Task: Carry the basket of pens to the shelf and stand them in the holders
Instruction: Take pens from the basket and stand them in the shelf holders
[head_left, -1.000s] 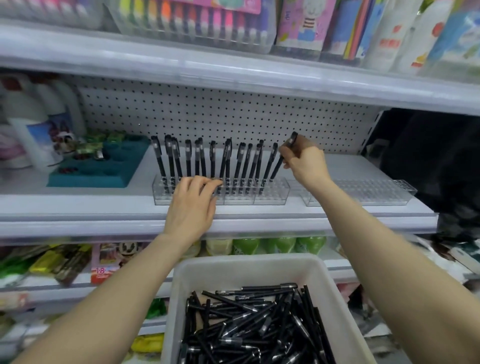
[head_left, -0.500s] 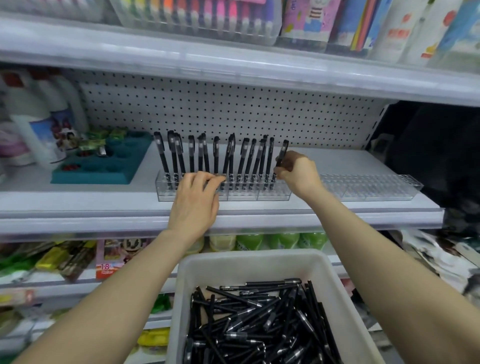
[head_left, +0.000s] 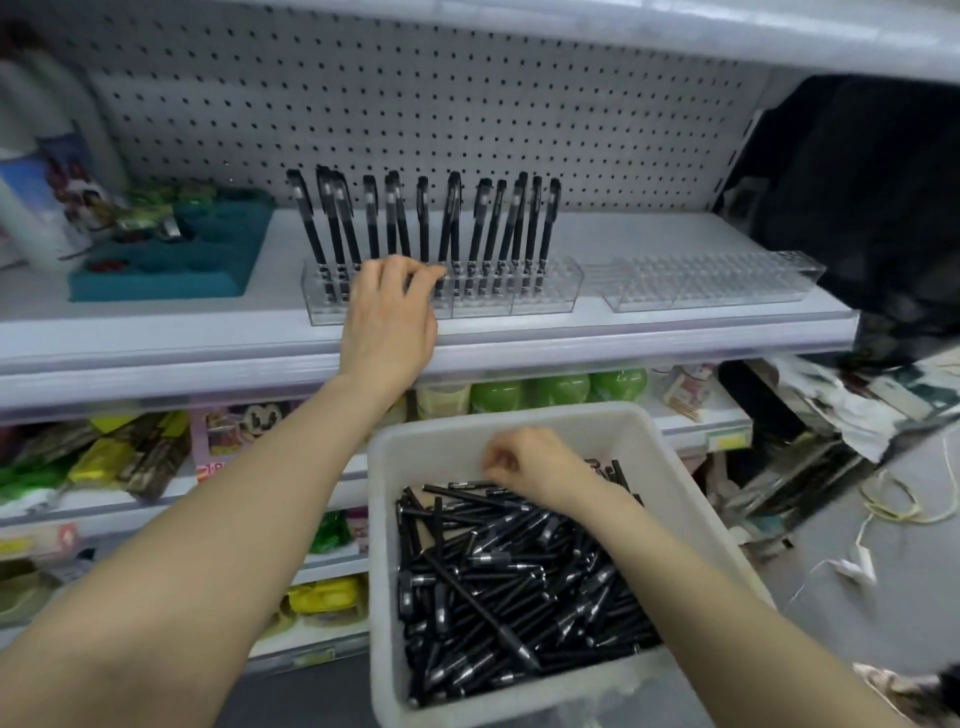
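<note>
A white plastic basket (head_left: 691, 499) full of loose black pens (head_left: 519, 577) sits low in front of me. My right hand (head_left: 530, 467) is inside it at the far end, fingers curled down onto the pile; whether they pinch a pen is hidden. On the middle shelf, a clear holder (head_left: 540, 296) has several black pens (head_left: 488, 218) standing in its back row. My left hand (head_left: 389, 317) rests on the front of that holder, its fingers laid over the top. A second clear holder (head_left: 717, 280) with no pens in it stands just to the right.
A teal tray (head_left: 171, 265) with small items and white bottles (head_left: 31, 182) fill the shelf's left end. Pegboard (head_left: 415, 104) backs the shelf. Green bottles (head_left: 561, 389) and packets line the lower shelves. Cables and clutter (head_left: 857, 467) lie on the floor at right.
My right hand let go of the pen it stood at the row's right end and dropped into the basket. My left hand stayed on the holder. My view tilted downward.
</note>
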